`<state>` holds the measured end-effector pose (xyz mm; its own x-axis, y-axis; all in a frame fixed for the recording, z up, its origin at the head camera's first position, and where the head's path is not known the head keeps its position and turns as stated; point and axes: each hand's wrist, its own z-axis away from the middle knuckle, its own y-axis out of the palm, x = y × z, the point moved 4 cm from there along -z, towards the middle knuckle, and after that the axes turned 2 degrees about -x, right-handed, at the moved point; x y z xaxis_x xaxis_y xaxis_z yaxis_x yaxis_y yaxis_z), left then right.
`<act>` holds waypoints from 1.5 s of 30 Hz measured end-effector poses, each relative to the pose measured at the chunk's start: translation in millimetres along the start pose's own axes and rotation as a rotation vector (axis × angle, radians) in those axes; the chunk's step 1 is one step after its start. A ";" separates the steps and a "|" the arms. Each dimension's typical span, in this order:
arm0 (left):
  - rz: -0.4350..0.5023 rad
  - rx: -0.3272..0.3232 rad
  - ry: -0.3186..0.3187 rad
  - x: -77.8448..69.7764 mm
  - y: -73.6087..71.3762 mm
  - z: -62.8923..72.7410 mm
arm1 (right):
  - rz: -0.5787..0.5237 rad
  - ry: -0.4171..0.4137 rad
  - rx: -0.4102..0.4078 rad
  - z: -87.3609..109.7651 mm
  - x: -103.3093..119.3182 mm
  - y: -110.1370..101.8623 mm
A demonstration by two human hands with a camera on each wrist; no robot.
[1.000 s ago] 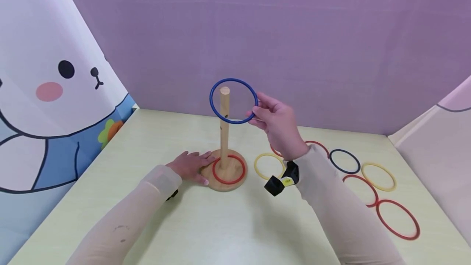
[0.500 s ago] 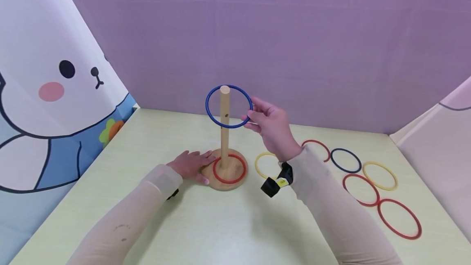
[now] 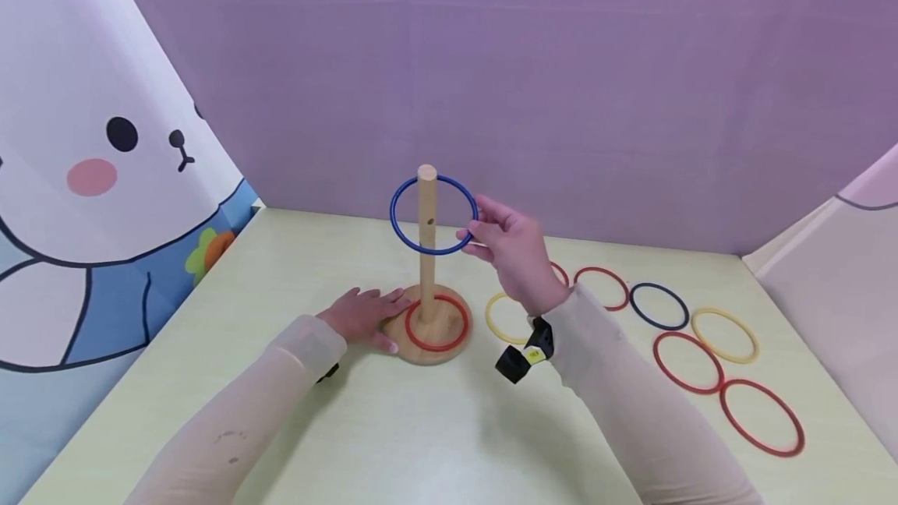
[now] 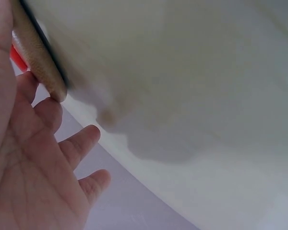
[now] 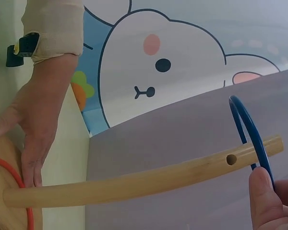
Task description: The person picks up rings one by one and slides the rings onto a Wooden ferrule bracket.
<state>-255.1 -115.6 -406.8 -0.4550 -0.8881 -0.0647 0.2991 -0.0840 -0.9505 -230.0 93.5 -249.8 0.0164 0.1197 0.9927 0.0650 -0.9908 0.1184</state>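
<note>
A wooden post [image 3: 427, 279] stands upright on a round wooden base [image 3: 426, 358]. Around the upper part of the post is a blue ring [image 3: 433, 252], pinched on its right side between the thumb and fingers of my right hand [image 3: 517, 259]. In the right wrist view, the post's tip pokes out through the blue ring [image 5: 252, 125]. My left hand [image 3: 361, 316] has its fingers stretched out, with fingertips on the base's left edge; the left wrist view shows them at the rim. A red ring [image 3: 436, 349] lies on the base, encircling the post's foot.
Right of the base, the pale table [image 3: 421, 443] holds several more rings, among them a yellow ring [image 3: 507, 340], a blue ring [image 3: 659, 326] and a red ring [image 3: 761, 452]. My right forearm partly covers some. A purple backdrop [image 3: 561, 100] rises behind the table.
My right hand has brought the blue ring left and down, from in front of the post's top to around its upper part. The left hand has stayed on the base.
</note>
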 end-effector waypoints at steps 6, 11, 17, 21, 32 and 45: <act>-0.003 0.004 0.000 -1.2 -0.3 0.7 | 0.019 0.007 0.008 -0.7 -6.9 -0.8; -0.005 0.002 -0.002 -0.4 -1.0 0.0 | 0.018 0.022 0.003 -0.8 -13.5 -1.6; -0.010 0.004 -0.009 -0.4 0.6 -1.4 | 0.038 0.051 0.003 -0.6 -24.8 -4.1; -0.022 0.004 -0.013 -1.9 -0.8 0.0 | 0.031 0.074 0.006 0.7 -33.8 -5.1; -0.028 -0.004 0.001 -3.6 -3.6 3.7 | 0.040 0.128 0.006 5.7 -67.9 -6.7; -0.036 -0.046 0.036 -3.6 -4.1 4.9 | 0.088 0.117 0.006 8.1 -100.3 -14.7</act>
<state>-250.6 -114.3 -401.2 -0.4948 -0.8681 -0.0402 0.2431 -0.0938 -0.9655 -224.5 96.6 -351.4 -0.0943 0.0241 0.9953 0.0748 -0.9967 0.0312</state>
